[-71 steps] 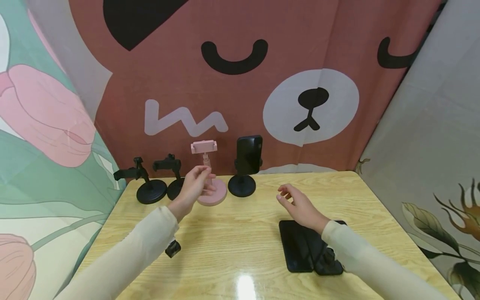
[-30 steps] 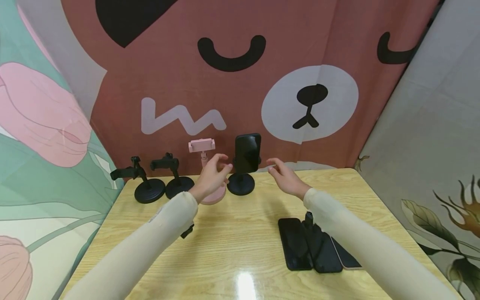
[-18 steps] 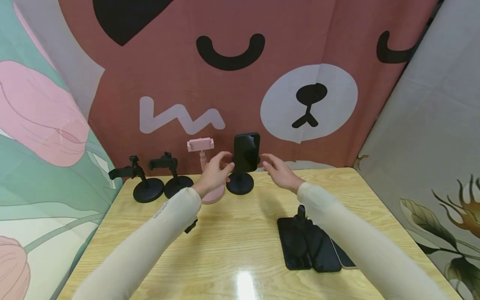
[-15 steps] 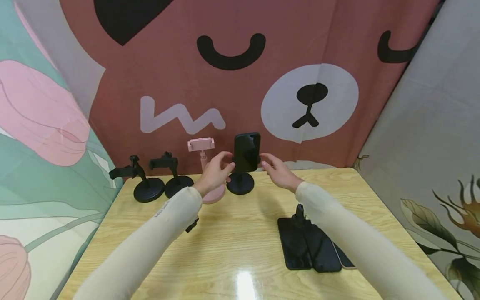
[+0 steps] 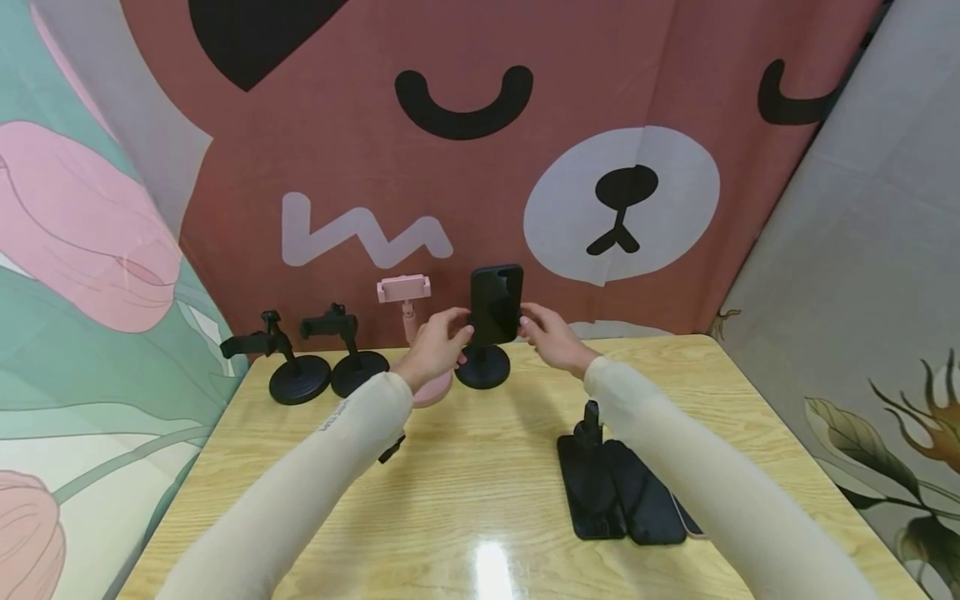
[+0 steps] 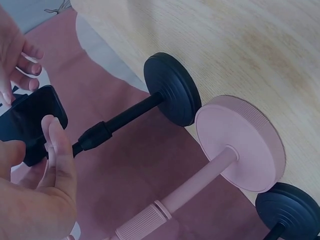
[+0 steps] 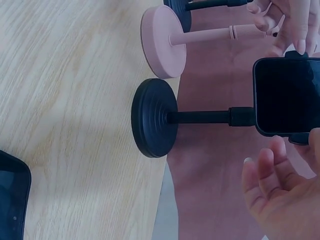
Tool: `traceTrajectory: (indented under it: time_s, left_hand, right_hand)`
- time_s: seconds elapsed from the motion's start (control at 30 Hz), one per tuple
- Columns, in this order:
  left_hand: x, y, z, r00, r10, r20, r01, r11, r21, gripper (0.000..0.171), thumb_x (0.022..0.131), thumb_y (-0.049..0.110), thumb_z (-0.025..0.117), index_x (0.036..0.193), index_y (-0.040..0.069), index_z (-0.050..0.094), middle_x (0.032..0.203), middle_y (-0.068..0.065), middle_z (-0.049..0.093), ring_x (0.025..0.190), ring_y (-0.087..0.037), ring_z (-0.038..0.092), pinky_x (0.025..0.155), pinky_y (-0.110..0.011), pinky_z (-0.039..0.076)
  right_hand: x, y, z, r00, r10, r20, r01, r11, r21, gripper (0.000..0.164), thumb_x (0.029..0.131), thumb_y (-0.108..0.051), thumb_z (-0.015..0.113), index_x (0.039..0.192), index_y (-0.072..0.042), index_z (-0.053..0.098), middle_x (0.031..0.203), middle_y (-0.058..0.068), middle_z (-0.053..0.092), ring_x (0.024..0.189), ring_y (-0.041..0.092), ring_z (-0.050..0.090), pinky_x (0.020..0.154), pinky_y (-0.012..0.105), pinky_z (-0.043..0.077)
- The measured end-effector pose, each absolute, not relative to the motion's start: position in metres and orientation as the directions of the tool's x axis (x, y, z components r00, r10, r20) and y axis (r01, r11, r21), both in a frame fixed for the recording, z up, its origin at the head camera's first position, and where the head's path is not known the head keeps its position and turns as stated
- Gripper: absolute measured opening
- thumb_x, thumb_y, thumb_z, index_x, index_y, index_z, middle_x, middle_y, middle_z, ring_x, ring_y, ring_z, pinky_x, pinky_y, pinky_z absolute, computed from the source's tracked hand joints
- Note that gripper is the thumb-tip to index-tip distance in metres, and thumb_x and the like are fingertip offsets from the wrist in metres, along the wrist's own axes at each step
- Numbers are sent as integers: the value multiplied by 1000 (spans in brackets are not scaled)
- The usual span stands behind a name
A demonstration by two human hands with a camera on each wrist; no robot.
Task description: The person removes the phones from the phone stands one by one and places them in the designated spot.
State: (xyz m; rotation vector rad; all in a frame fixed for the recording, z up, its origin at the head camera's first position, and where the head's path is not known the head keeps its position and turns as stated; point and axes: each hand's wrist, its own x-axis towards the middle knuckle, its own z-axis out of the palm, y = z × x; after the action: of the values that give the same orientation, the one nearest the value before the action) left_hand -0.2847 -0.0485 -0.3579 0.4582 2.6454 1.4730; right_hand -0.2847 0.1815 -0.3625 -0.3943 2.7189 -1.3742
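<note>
A smartphone with a dark screen stands upright in the clamp of a black phone stand, whose round base sits near the table's back edge. My left hand holds the clamp's left side, a fingertip on the clamp end in the right wrist view. On the other side, my right hand has its thumb at the opposite clamp end, its other fingers bent below. The stand's black stem shows between base and clamp in the left wrist view.
Left of it stands a pink phone stand, partly behind my left hand. Two black phone stands, one base and another base, are farther left. Several phones lie at the right, including a black phone, partly under my right sleeve.
Both hands have come in from the sides to the clamp, the left moving right, the right moving left and up. Over the last half second the fingers have closed in on it.
</note>
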Motion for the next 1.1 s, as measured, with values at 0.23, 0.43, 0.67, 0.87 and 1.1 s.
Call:
traceTrajectory:
  time_s: [0.23,0.43,0.67,0.87,1.1]
  left_hand:
    - [-285,-46,-358,-960,271,70,205,511,834,45,106,22,56,149,11,49,122,-16,68,75,-32,68,59,-23,54]
    - [-286,-44,-357,-964,255,70,198,516,833,43,105,19,56,147,8,51,116,-15,67,68,-26,64,58,-22,53]
    - [-285,-42,-357,-963,255,85,209,508,836,44,106,17,54,148,6,50,105,-18,66,62,-15,58,56,-21,52]
    - [-285,-43,-359,-967,233,107,215,509,834,45,106,18,54,149,9,50,104,-16,68,65,-22,63,57,-21,53]
    - [-283,-43,-360,-966,230,117,221,504,835,46,105,19,56,150,11,50,107,-11,69,68,-25,65,56,-22,52]
  right_hand:
    - [-287,179,-361,-968,-248,46,-175,527,-832,50,112,-20,34,157,0,28,125,25,58,105,31,58,99,50,53]
    - [-287,176,-360,-971,-231,60,-173,511,-842,48,112,-17,36,156,3,31,121,26,60,100,27,58,97,48,54]
    - [-288,174,-362,-974,-210,89,-185,497,-848,47,111,-15,37,154,4,34,118,27,61,98,26,61,95,46,55]
    - [-288,173,-361,-975,-198,98,-186,493,-850,46,111,-16,38,153,3,37,114,23,62,91,21,58,85,30,52]
    - [-282,173,-357,-974,-207,94,-184,472,-862,47,111,-15,37,154,3,35,111,21,62,90,19,58,91,39,55]
